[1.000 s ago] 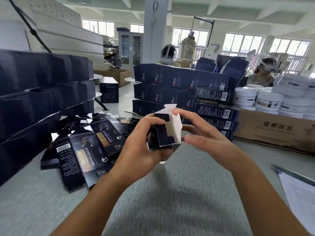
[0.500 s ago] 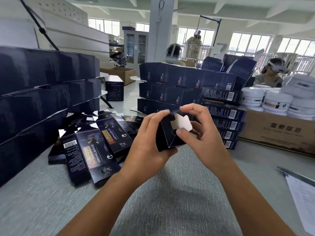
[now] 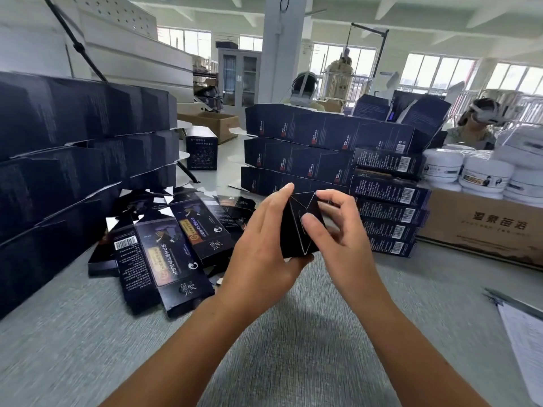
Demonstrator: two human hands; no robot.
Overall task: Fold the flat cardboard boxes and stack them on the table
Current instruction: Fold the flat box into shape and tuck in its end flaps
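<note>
A small dark cardboard box (image 3: 296, 230) is held above the grey table (image 3: 293, 333), its folded end facing me. My left hand (image 3: 261, 245) grips it from the left and underneath. My right hand (image 3: 338, 230) holds its right side, thumb pressing on the closed end flaps. A pile of flat dark boxes (image 3: 164, 248) lies on the table to the left of my hands. Stacks of folded dark boxes stand at the far left (image 3: 73, 160) and behind my hands (image 3: 329, 151).
A brown carton (image 3: 482, 227) at the right carries white jars (image 3: 484, 174). A paper sheet on a clipboard (image 3: 526, 333) lies at the right edge. One upright dark box (image 3: 202, 148) stands farther back. Two people wearing headsets sit behind the stacks.
The white inner flap that stood open on the box has been folded in; the box end is now closed and dark. My right thumb moved onto the end.
</note>
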